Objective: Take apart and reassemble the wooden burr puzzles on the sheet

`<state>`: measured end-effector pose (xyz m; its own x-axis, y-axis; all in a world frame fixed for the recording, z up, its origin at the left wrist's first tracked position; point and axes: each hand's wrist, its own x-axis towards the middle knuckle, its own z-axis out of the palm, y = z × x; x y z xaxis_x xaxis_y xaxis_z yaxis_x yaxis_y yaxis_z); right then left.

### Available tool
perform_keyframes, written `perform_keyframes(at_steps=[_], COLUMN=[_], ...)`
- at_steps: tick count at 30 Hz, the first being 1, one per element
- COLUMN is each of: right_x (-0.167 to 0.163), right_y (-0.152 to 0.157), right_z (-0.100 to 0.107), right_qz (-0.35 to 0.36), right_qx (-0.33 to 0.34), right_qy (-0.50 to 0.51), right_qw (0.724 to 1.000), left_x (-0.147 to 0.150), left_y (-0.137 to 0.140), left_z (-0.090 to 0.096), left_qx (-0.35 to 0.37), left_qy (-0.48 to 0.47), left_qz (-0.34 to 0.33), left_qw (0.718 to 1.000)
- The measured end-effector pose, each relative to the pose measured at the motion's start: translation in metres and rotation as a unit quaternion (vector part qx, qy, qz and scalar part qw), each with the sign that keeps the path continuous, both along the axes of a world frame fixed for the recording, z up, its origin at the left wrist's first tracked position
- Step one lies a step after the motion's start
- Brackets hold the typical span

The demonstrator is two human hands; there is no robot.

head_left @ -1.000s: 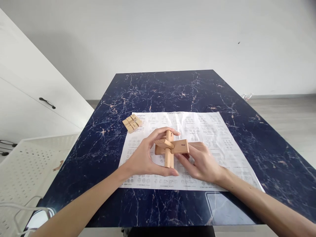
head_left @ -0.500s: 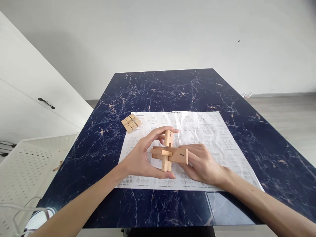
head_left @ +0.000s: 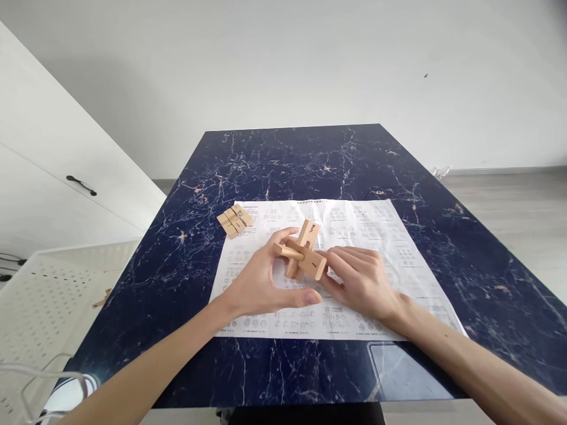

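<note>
Pale wooden interlocking-bar puzzle (head_left: 313, 263): above the creased white paper sheet (head_left: 376, 236), newly turned aslant | your left grip (head_left: 257, 280): thumb now off, spread wide | your right grip (head_left: 361, 280): pinching a bar end, so probably carrying the hold

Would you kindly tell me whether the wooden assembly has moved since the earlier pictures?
Yes: against the paper sheet, the wooden assembly has shifted toward the far edge and turned clockwise in view.
</note>
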<state>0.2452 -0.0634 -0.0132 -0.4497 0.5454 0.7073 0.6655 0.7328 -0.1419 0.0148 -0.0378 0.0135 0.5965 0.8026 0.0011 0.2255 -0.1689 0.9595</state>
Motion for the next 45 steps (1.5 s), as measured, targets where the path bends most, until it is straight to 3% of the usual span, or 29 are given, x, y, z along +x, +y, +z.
perform_keyframes(at_steps=[5,9,16,22,27,31,34,40,42,45], right_x=[-0.001,-0.002,-0.001,0.005,0.005,0.003,0.003,0.003,0.003,0.003], right_y=[0.001,0.001,0.002,0.005,0.004,0.003,0.003,0.002,0.002,0.002], right_z=[0.001,0.002,-0.001,-0.003,-0.006,-0.007,-0.007,-0.005,-0.004,-0.004], right_qz=[-0.003,0.001,-0.044,-0.086,-0.113,-0.126,-0.129,-0.123,-0.108,-0.06], right_qx=[0.009,0.0,-0.009,-0.058,-0.121,-0.165,-0.181,-0.177,-0.17,-0.17], right_qy=[-0.026,-0.028,-0.01,0.025,0.068,0.102,0.111,0.106,0.106,0.097], right_qw=[1.0,1.0,0.999,0.994,0.984,0.973,0.969,0.971,0.974,0.979], left_x=[0.011,0.016,0.009,-0.002,-0.012,-0.017,-0.019,-0.022,-0.021,-0.02], left_y=[-0.009,-0.013,-0.007,0.007,0.02,0.028,0.03,0.03,0.028,0.023], left_z=[0.004,0.008,0.008,0.007,0.005,-0.004,-0.013,-0.015,-0.01,0.0], left_qx=[-0.041,-0.043,-0.023,0.095,0.237,0.348,0.342,0.292,0.289,0.247], left_qy=[0.014,0.027,-0.03,-0.097,0.084,0.233,0.298,0.314,0.264,0.163], left_qz=[0.042,0.083,0.152,0.234,0.303,0.249,0.206,0.18,0.154,0.065], left_qw=[0.998,0.995,0.988,0.963,0.919,0.874,0.867,0.885,0.907,0.953])
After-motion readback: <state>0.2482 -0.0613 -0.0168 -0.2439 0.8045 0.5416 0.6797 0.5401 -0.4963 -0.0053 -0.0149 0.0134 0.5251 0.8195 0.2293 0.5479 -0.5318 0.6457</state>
